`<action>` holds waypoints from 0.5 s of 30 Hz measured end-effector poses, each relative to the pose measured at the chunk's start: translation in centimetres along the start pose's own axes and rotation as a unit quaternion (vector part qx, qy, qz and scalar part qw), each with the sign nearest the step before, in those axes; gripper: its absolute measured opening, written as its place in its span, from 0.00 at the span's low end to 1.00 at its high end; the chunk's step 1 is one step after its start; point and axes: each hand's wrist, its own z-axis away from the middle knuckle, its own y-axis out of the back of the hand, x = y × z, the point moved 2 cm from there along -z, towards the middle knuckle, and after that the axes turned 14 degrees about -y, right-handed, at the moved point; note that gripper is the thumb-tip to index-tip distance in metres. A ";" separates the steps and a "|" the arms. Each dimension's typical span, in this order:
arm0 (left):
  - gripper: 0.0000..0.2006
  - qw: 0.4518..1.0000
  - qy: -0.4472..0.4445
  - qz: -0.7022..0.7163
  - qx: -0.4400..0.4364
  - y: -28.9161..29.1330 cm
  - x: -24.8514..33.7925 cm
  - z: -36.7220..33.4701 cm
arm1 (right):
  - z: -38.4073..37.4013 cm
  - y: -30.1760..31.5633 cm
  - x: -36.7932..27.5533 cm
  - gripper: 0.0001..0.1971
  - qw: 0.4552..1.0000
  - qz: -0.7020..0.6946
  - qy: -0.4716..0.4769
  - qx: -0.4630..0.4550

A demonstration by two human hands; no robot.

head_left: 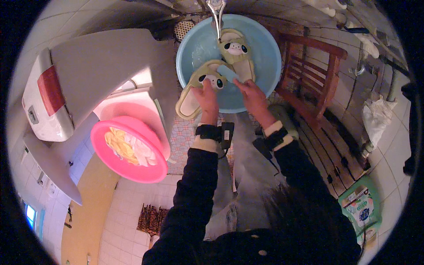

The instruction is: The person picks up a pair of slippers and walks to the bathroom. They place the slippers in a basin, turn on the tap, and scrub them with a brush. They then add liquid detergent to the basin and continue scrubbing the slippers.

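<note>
My left hand (206, 98) grips a pale green slipper (188, 102) with a black-and-white animal face on its strap. The slipper is held slanting over the left rim of a light blue basin (273, 73). My right hand (255, 99) is closed on a light blue brush (227, 72), which lies against the toe end of this slipper. Its bristles are hidden from view. The matching slipper (240, 59) rests inside the basin, just beyond the brush. Some water shows in the basin's left part.
A metal faucet (216, 13) hangs over the basin's far side. To the right stands a reddish wooden chair (327, 84). A pink basin (152, 176) with yellow and white cloth is on the left, and a green detergent package (373, 198) lies lower right.
</note>
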 end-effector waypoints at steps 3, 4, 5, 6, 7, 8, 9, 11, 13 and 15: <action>0.15 1.000 0.021 0.003 -0.009 0.5 1.6 -0.3 | -0.4 0.3 -1.5 0.30 0.996 -0.033 0.057 0.067; 0.15 0.999 0.049 0.001 -0.001 0.7 2.0 -0.3 | -0.6 0.0 -2.0 0.30 0.998 -0.013 0.029 0.049; 0.15 0.999 0.029 0.030 -0.010 0.9 2.6 -0.7 | -0.1 0.1 -2.3 0.30 0.998 -0.008 0.033 0.061; 0.15 0.998 0.028 0.053 -0.019 1.0 3.0 -1.0 | 0.1 0.2 -2.7 0.30 0.992 -0.020 0.064 0.103; 0.15 0.996 0.009 0.082 -0.019 1.0 3.3 -1.0 | 0.5 0.2 -2.8 0.29 0.997 -0.009 0.030 0.070; 0.15 0.998 0.023 0.064 -0.020 1.1 3.5 -1.1 | 1.1 0.3 -2.9 0.28 0.998 -0.013 0.024 0.065; 0.15 0.998 0.014 0.056 -0.012 1.1 3.6 -1.0 | 0.9 0.3 -3.0 0.28 0.999 0.000 -0.008 0.032; 0.16 0.998 0.026 0.050 0.011 0.9 3.8 -1.0 | 1.1 1.0 -3.4 0.28 0.995 -0.007 0.029 0.099; 0.16 0.996 0.066 0.044 0.047 0.8 3.8 -0.9 | 1.1 1.4 -3.7 0.29 0.994 0.005 0.026 0.109; 0.17 0.992 0.095 0.037 0.074 1.0 3.8 -1.1 | 1.4 1.8 -4.0 0.29 0.991 0.013 0.047 0.125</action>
